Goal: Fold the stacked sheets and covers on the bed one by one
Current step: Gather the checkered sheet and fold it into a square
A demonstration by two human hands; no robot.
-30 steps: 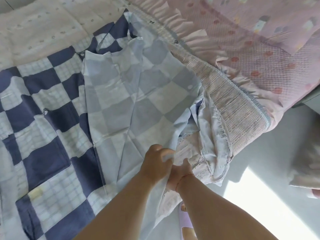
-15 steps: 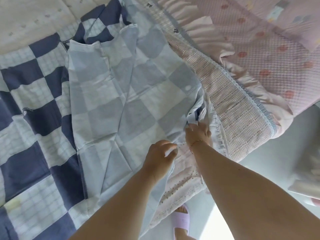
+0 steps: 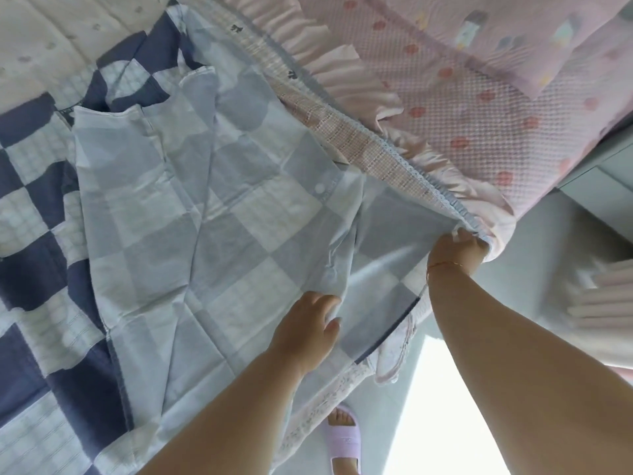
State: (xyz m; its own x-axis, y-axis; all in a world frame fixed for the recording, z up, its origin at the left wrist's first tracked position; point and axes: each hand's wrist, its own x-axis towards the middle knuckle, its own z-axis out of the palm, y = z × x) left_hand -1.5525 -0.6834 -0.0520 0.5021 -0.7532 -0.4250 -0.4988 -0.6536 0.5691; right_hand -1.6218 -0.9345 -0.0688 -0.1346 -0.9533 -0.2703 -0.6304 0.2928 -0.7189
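Observation:
A navy-and-white checked cover (image 3: pixel 44 275) lies spread over the bed, with part of it turned over so its pale blue-grey underside (image 3: pixel 212 214) faces up. My left hand (image 3: pixel 305 330) grips a gathered fold of that pale part near the bed's edge. My right hand (image 3: pixel 455 250) grips the cover's corner further right, pulled out over the bed's edge. A pink plaid sheet with blue lace trim (image 3: pixel 370 142) and a pink frilled cover (image 3: pixel 479 97) lie under and beside it.
A cream quilted blanket (image 3: pixel 44 39) covers the far left of the bed. A floral bed skirt (image 3: pixel 329 402) hangs over the edge. My foot in a purple slipper (image 3: pixel 342 440) stands on the light floor; pale folded fabric (image 3: pixel 596 303) lies at right.
My right hand has moved right and away from the left, drawing the cover's corner out and spreading the bunched fabric flat. My left hand keeps its hold near the edge.

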